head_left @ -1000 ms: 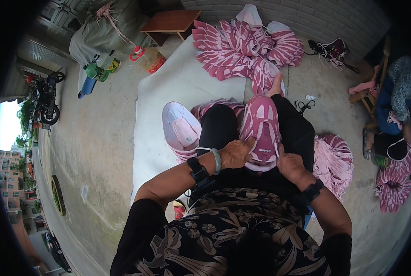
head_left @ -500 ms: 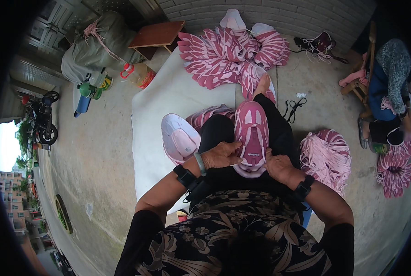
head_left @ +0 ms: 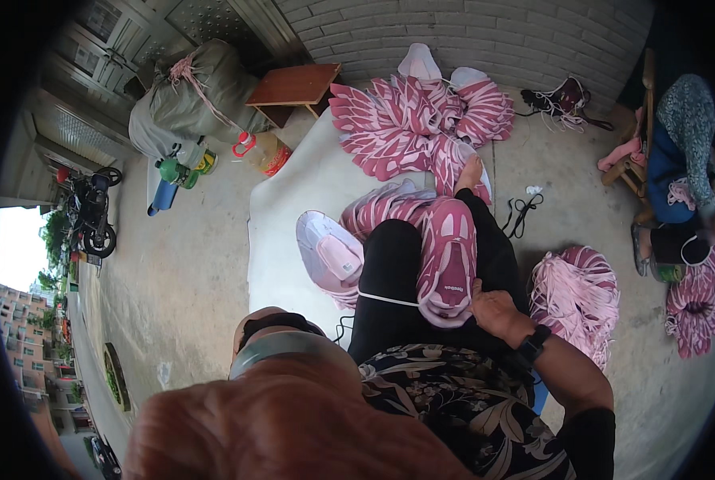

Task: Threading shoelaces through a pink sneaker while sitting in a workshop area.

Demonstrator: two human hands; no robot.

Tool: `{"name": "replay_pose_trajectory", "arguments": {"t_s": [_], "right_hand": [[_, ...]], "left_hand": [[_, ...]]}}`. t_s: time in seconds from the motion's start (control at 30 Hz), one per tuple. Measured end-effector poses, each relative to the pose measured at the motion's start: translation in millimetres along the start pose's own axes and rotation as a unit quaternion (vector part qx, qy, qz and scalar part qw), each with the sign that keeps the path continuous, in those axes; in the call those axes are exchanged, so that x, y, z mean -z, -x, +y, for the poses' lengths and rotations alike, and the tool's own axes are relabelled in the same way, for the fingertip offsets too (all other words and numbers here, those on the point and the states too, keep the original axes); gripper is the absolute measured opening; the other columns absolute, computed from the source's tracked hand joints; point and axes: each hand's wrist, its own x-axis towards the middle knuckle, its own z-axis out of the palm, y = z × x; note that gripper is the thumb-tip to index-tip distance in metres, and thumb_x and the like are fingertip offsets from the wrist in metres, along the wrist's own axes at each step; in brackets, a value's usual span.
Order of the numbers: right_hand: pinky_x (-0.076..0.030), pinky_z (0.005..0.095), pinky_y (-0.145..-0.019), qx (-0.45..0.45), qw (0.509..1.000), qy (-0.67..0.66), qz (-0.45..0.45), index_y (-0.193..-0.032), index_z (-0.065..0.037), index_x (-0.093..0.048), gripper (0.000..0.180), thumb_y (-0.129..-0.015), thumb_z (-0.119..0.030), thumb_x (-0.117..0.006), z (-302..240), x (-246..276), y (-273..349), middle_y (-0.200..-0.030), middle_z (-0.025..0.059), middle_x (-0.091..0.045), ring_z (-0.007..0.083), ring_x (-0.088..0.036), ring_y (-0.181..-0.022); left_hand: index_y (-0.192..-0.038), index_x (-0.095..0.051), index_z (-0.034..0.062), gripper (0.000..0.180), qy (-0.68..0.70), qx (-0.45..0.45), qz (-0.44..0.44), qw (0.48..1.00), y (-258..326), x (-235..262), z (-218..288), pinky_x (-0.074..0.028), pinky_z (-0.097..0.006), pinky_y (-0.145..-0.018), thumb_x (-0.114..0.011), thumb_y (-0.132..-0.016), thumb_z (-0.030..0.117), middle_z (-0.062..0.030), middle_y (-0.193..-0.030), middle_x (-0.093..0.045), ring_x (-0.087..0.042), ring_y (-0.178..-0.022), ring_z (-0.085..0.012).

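A pink and white shoe upper [head_left: 447, 264] lies over my lap between my knees, toe end away from me. My right hand [head_left: 501, 314] is closed on its right edge near the heel end, thumb and fingers pinching the rim. A white lace [head_left: 389, 300] runs taut from the upper's left edge across my left thigh toward my left arm. My left hand [head_left: 245, 424] is raised close to the camera and looms large at the lower left, a pale green bangle [head_left: 293, 350] at its wrist. Its fingers are out of sight, so what it holds cannot be seen.
Stacked uppers [head_left: 381, 210] lie just past my left knee, beside a single pale-lined upper [head_left: 331, 254]. A larger pile [head_left: 409, 120] is by the wall. Another laced bundle [head_left: 575, 296] sits to my right. A seated person [head_left: 685, 152] is at far right.
My left hand has left the upper's left edge and swung up toward the camera. The lace now stretches out taut. My right hand stays on the right edge. The view has shifted slightly.
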Motion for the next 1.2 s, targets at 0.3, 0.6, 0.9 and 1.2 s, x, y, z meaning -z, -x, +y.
{"name": "replay_pose_trajectory", "arguments": {"t_s": [0.3,0.6,0.9,1.2], "right_hand": [[-0.048,0.0381,-0.063,-0.068,0.991,-0.099,0.052,-0.113,0.011,-0.039,0.051,-0.079,-0.024,-0.055,-1,5,1,-0.075,0.0210,-0.060,0.0329,-0.060,-0.071],[-0.037,0.0190,-0.051,-0.314,0.644,-0.615,0.329,-0.075,-0.002,-0.062,0.008,-0.079,-0.002,-0.054,146,-46,58,-0.062,-0.0044,-0.051,0.0034,-0.044,-0.058],[-0.044,0.0280,-0.057,-0.462,0.714,-0.413,0.327,-0.076,-0.008,-0.062,0.006,-0.071,-0.010,-0.059,230,-166,85,-0.061,0.0083,-0.058,0.0151,-0.055,-0.056],[-0.045,0.0373,-0.072,-0.543,0.756,-0.274,0.245,-0.091,-0.019,-0.063,0.017,-0.076,-0.019,-0.055,231,-163,32,-0.091,0.0112,-0.058,0.0299,-0.058,-0.082]], "left_hand": [[-0.079,-0.054,-0.0084,0.021,0.133,-0.044,0.075,0.987,-3,9,19,-0.054,-0.041,-0.054,-0.059,-0.076,0.012,-0.0218,-0.075,-0.055,-0.059,-0.065,-0.0283],[-0.084,-0.050,-0.0009,0.040,-0.129,0.122,0.291,0.940,34,70,-42,-0.041,-0.024,-0.050,-0.049,-0.085,0.039,-0.0079,-0.071,-0.045,-0.046,-0.053,-0.0153],[-0.085,-0.058,0.0029,0.013,-0.159,0.528,0.488,0.677,169,120,-116,-0.048,-0.021,-0.051,-0.053,-0.086,0.014,-0.0067,-0.074,-0.061,-0.059,-0.057,-0.0111],[-0.084,-0.056,0.0020,0.018,-0.120,0.522,0.542,0.648,175,135,-122,-0.045,-0.021,-0.040,-0.049,-0.088,0.018,-0.0100,-0.071,-0.061,-0.056,-0.047,-0.0119]]}}
